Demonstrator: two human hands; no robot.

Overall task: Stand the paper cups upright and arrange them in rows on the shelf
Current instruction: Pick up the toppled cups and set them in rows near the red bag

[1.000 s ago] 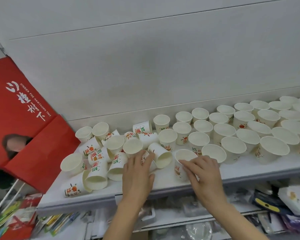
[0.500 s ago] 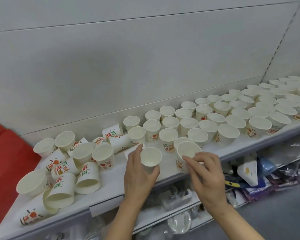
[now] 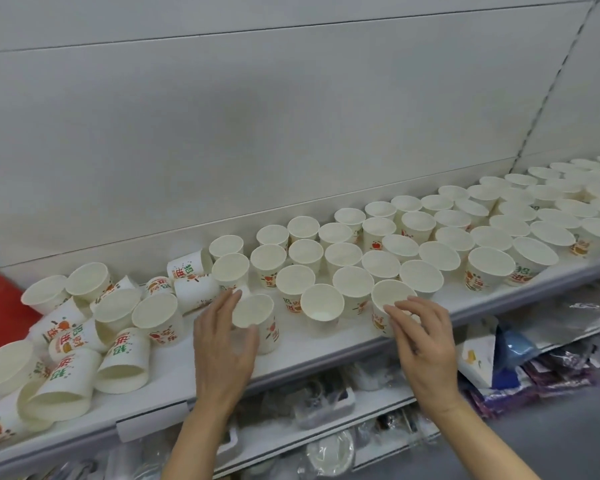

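Two hands at the shelf's (image 3: 312,355) front edge: left hand (image 3: 222,344) grips an upright cup (image 3: 257,318), right hand (image 3: 425,348) grips another (image 3: 388,301). Rows stand rightward; toppled cups (image 3: 118,362) lie at the left end.

White paper cups (image 3: 352,284) with red-orange-green print; white shelf (image 3: 326,344).

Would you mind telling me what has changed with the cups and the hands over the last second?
The left hand picked a tipped paper cup out of the jumble and now holds it upright at the shelf front. The right hand slid its cup rightward to the end of the front row, fingers still round it. The tipped cups on the left and the rows behind stayed as they were.
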